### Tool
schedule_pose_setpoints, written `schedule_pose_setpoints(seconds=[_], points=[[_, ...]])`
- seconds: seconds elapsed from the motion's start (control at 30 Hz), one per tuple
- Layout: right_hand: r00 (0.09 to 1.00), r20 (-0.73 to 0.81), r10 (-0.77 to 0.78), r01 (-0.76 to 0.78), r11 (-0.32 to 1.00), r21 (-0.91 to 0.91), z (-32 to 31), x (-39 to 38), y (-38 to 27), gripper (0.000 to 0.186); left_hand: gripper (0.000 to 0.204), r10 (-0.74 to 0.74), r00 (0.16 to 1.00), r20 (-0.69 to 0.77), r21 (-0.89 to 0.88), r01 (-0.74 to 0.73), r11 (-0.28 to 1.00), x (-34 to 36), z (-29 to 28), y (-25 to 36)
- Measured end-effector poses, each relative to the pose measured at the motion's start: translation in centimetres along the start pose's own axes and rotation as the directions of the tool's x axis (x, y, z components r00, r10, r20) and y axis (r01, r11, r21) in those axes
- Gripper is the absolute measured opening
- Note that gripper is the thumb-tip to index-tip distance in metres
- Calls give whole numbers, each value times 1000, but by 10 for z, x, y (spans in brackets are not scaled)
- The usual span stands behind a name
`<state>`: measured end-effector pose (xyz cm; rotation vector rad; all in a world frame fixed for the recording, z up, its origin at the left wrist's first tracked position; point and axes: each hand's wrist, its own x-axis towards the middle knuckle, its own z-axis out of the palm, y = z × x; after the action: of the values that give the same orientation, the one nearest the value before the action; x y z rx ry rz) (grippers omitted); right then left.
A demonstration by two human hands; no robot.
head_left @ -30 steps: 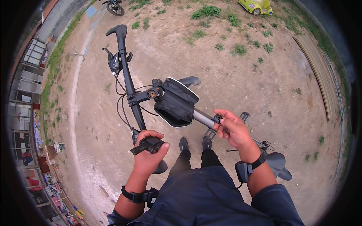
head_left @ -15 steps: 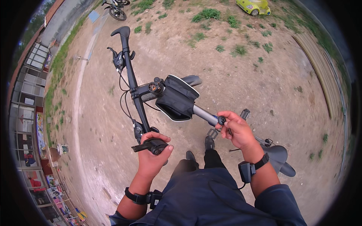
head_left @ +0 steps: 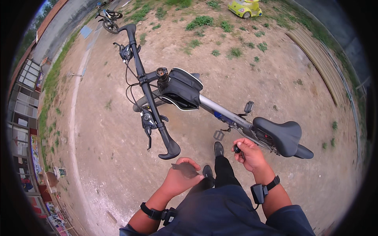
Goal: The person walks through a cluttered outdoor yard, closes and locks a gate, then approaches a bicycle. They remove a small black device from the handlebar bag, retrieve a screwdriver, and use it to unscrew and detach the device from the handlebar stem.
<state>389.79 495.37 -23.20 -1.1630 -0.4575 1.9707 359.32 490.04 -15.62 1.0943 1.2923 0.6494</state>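
Observation:
A black and silver bicycle (head_left: 226,112) stands in front of me. Its handlebar (head_left: 148,96) lies to the left and its black saddle (head_left: 277,135) to the right. Near the saddle, my right hand (head_left: 252,155) pinches a small round black cap (head_left: 237,149) with a thin dark stem below it. My left hand (head_left: 179,180) is just below the handlebar's near end, apart from it, with curled fingers. A dark, smeared shape (head_left: 186,170) covers its palm; I cannot make out what it is. The top of the stem (head_left: 162,72) shows an uncovered round opening.
A black frame bag (head_left: 183,89) with white piping gapes behind the stem. My shoes (head_left: 218,148) are beside a pedal (head_left: 219,135). Farther off are another bicycle (head_left: 109,21), a yellow toy car (head_left: 245,8) and long planks (head_left: 315,65) on the dirt ground.
My left hand has moved right and down, away from the handlebar's near end. My right hand has gone lower, off the frame tube, still with the cap. The whole view has shifted.

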Motion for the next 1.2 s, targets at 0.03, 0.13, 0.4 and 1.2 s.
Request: schedule_pose_setpoints(seconds=[0.03,0.13,0.4,1.2], points=[[999,-42,14,-14,1000,-1,-2,-9,10,14,52,-44,999,25,29,43,999,-5,3,-8],[996,-82,45,-43,999,21,-17,-31,35,20,55,-122,987,101,114,110,987,-17,8,-43],[981,-166,102,-100,995,22,-61,-54,65,27,61,-306,924,229,219,257,941,-33,42,-130],[785,-549,285,34,866,499,-406,-147,245,24,55,-376,925,45,464,314,828,-30,266,-325]])
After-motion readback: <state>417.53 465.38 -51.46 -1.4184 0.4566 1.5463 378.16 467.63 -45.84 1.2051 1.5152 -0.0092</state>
